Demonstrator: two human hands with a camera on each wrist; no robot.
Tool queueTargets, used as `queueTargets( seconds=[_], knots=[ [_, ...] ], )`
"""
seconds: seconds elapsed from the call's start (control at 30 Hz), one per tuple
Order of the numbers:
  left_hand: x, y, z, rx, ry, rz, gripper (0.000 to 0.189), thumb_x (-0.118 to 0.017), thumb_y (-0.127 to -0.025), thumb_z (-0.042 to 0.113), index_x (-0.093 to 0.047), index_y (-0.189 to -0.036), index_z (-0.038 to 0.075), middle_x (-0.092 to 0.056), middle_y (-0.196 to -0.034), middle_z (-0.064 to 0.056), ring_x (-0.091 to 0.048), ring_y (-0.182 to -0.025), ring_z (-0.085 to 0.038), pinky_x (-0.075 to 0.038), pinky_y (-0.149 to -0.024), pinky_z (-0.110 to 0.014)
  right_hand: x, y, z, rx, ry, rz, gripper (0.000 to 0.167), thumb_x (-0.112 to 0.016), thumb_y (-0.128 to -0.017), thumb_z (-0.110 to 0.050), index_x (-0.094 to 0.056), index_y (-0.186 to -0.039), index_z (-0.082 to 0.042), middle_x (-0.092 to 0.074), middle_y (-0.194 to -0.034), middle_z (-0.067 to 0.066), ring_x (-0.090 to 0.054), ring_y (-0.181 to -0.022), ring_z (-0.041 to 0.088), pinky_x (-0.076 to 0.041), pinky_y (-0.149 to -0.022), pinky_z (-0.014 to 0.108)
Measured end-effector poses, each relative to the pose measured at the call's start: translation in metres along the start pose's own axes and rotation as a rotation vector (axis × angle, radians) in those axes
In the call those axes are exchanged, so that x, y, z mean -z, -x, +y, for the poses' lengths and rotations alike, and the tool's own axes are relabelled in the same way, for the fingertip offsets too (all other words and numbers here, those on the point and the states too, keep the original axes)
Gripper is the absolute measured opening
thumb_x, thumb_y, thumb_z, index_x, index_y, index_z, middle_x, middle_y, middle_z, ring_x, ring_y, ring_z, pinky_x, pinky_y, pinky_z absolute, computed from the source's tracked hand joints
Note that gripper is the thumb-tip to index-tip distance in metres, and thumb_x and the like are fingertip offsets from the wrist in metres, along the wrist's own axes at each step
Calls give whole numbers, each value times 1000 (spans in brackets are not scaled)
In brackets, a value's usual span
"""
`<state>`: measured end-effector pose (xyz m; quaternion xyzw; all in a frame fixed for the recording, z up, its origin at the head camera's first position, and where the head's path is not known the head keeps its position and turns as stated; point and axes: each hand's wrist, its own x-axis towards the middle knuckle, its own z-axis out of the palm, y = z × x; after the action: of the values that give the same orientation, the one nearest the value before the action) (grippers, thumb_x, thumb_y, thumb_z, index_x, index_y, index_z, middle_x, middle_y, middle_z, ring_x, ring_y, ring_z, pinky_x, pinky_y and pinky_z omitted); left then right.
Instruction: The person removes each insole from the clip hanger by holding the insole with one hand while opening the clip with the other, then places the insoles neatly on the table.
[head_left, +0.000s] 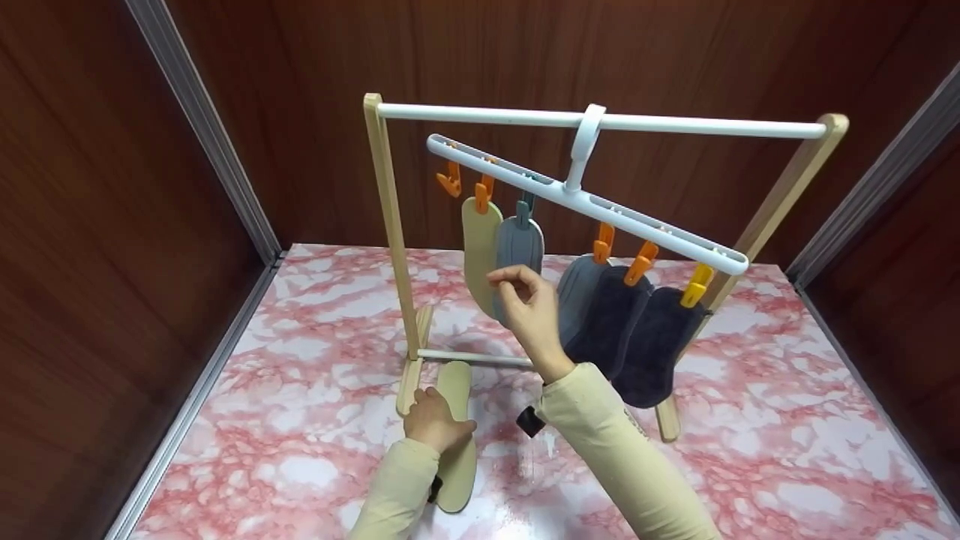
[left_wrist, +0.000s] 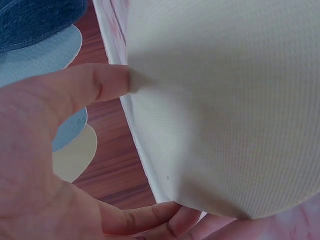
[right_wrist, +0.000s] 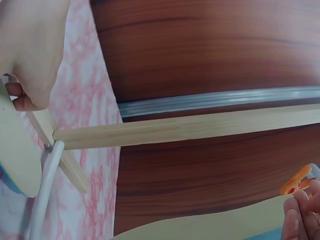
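Observation:
My left hand (head_left: 433,421) grips a cream insole (head_left: 454,487) lying on the table, its thumb and fingers at the insole's edges. Up in front of the hanging insoles is my right hand (head_left: 534,315), its fingers loosely curled with nothing visible between them. Behind it hang a cream insole (head_left: 478,247) from an orange clip (head_left: 481,198) and a grey-blue insole (head_left: 519,244) from a grey clip (head_left: 523,213). Farther right, another grey-blue insole (head_left: 576,289) and two dark insoles hang. At the hanger's left end, an orange clip (head_left: 450,182) holds nothing.
A white clip hanger (head_left: 574,196) hooks over the white rail (head_left: 480,115) of a wooden stand, slanting down to the right. The stand's left post (head_left: 393,232) rises near my left hand. Brown wood-grain panels (head_left: 127,315) enclose the marbled table (head_left: 300,420) on several sides.

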<state>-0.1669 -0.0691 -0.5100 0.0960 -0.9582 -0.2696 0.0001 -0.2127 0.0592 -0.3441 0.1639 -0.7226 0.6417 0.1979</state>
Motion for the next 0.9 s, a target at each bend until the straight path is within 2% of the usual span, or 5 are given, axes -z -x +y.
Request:
queueTargets(
  seconds=[0.07, 0.13, 0.57, 0.8, 0.9],
  knots=[
    [-1, 0, 0, 5, 3, -11, 68, -84, -64, 37, -50, -101, -9, -50, -91, -20, -60, -80, -38, -50, -68, -48, 0, 0, 1, -3, 5, -3, 16, -51, -86, 12, -66, -89, 15, -66, -88, 31, -62, -82, 43, -45, -70, 18],
    [-2, 0, -1, 6, 0, -17, 68, -83, -64, 37, -50, -102, -9, -50, -91, -20, -60, -80, -38, -50, -69, -48, 1, 1, 1, -8, 9, -5, 16, -51, -86, 11, -66, -89, 15, -66, -88, 30, -61, -84, 47, -45, -70, 18],
    [-6, 3, -2, 9, -21, -23, 74, -83, -63, 33, -48, -111, -11, -52, -94, -22, -61, -81, -37, -52, -71, -47, 6, 1, 9, 10, -21, -6, 15, -51, -87, 12, -64, -89, 16, -65, -90, 32, -63, -86, 43, -48, -74, 16],
    [-7, 4, 0, 8, -104, -37, 74, -84, -62, 32, -48, -111, -10, -51, -92, -21, -62, -77, -35, -53, -67, -44, 7, -1, 11, 2, -47, 3, 15, -50, -86, 13, -64, -88, 17, -65, -88, 32, -63, -86, 43, -49, -74, 16],
    [-7, 4, 0, 8, -146, -36, 77, -84, -62, 32, -47, -115, -11, -51, -93, -21, -63, -77, -34, -54, -66, -43, 8, -2, 12, -5, -49, 7, 16, -49, -86, 13, -64, -88, 17, -65, -88, 32, -65, -82, 32, -49, -74, 16]
  ],
)
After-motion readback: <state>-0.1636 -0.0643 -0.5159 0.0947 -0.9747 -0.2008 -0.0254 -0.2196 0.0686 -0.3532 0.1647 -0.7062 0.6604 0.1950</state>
